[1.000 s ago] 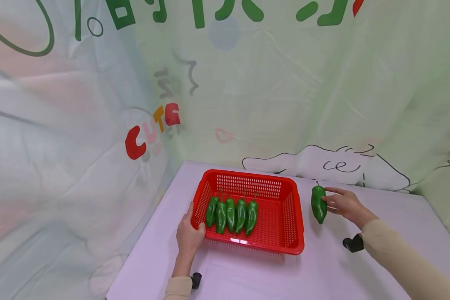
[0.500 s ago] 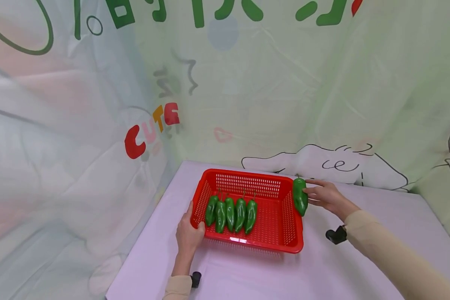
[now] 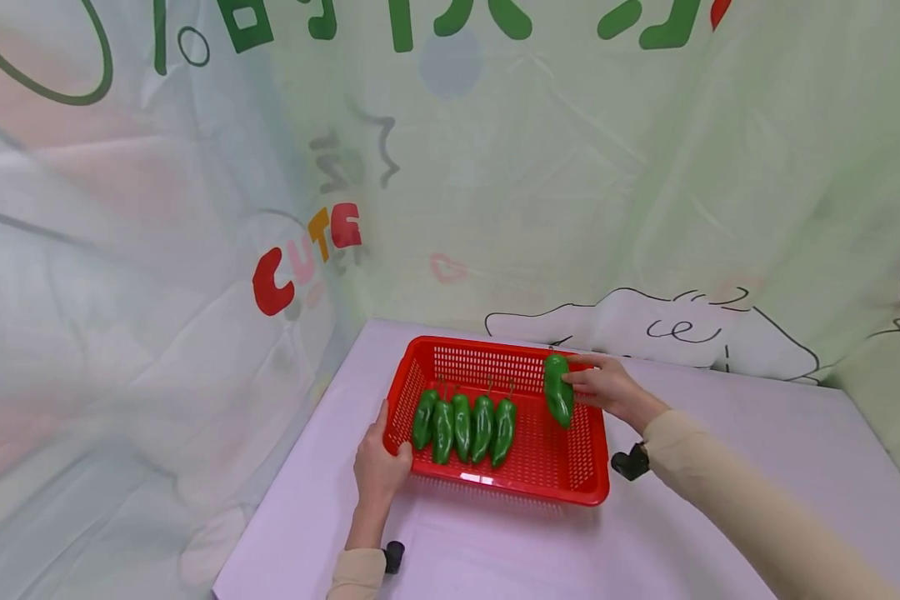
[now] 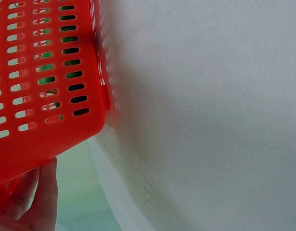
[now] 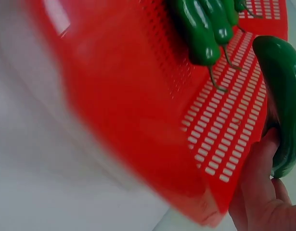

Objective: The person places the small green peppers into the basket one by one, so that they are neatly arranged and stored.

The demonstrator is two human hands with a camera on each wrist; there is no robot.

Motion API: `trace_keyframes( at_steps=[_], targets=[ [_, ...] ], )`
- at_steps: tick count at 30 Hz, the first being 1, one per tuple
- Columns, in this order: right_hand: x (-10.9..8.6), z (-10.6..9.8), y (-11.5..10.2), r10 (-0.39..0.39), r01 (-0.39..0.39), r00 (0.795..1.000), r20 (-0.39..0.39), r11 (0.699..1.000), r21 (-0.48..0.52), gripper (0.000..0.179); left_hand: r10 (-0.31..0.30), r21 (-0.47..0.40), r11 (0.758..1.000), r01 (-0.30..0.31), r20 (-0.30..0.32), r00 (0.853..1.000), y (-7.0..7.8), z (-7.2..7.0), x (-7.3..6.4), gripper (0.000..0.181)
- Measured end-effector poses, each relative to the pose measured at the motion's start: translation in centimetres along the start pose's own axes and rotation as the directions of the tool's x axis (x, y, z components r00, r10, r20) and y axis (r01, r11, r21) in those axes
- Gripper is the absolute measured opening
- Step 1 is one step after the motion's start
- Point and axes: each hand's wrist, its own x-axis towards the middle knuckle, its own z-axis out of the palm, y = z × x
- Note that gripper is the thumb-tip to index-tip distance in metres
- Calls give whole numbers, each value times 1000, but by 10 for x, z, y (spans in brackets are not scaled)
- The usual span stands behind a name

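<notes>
A red plastic basket (image 3: 540, 450) with slotted walls stands on the table, and several green peppers (image 3: 462, 427) lie side by side in its left half, stems toward the back. My left hand (image 3: 378, 467) grips the basket's left rim, thumb on the front corner; the left wrist view shows its fingers at the basket's edge (image 4: 46, 139). My right hand (image 3: 611, 390) pinches one more green pepper (image 3: 558, 392) near its stem end, over the right part of the basket. In the right wrist view this pepper (image 5: 282, 96) hangs beside the slotted wall, held between thumb and fingers.
A pale lilac table (image 3: 465, 558) carries the basket. Behind it and to the left hang printed cloth walls (image 3: 450, 208) with letters and drawings. Black wrist cameras sit on both wrists, the right one (image 3: 630, 461) near the basket's right rim.
My right hand has carried its pepper leftward from the table beside the basket, across the right rim, to above the basket's inside. The left hand keeps its hold on the rim.
</notes>
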Motion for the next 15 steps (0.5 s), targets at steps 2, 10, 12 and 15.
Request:
trace_keyframes(
  at_steps=[2,10,12,15],
  targets=[
    [2,9,-2,-9,9,1000,12,1000,6,62,1,0,1000,-1,0,1000,0,0,1,72],
    [7,40,-3,-45,43,997,65,999,30,56,-13,-5,1000,13,11,1000,2,-1,1,73],
    [9,46,-1,-34,32,997,65,999,25,55,-17,0,1000,17,11,1000,2,-1,0,73],
    [12,53,2,-7,6,999,53,1000,22,54,-23,-1,1000,23,14,1000,2,-2,0,74]
  ],
)
